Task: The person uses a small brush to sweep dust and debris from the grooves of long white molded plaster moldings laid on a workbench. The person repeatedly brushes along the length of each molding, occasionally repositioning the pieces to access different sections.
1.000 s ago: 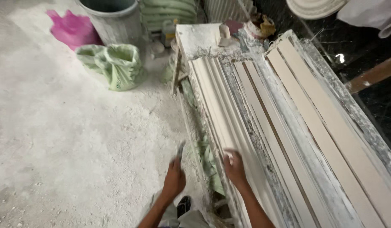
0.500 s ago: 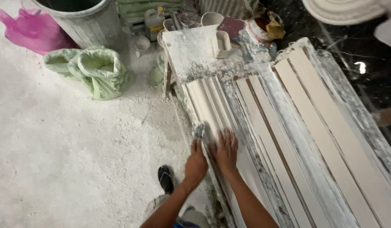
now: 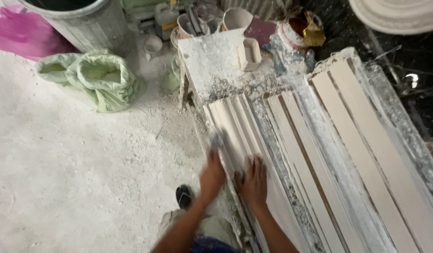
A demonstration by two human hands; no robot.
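Note:
Long pale plaster moulding strips (image 3: 240, 126) lie side by side on a plaster-spattered work table (image 3: 212, 61). My left hand (image 3: 212, 175) is closed around a small metal scraper (image 3: 217, 138), whose blade rests on the left edge of the nearest ribbed strip; the hand is blurred by motion. My right hand (image 3: 252, 182) lies flat with fingers spread on the same strip, just to the right of the left hand.
More flat strips (image 3: 366, 154) fill the right of the table. A green sack of powder (image 3: 104, 79), a grey metal bin (image 3: 80, 23), a pink cloth (image 3: 24, 35) and several cups and pots (image 3: 235, 18) stand at the back. My sandalled foot (image 3: 183, 196) is on the dusty floor.
My hands have moved forward along the nearest strip, the left drawing the scraper up its edge. The right hand stays flat beside it. The view has tilted closer to the table.

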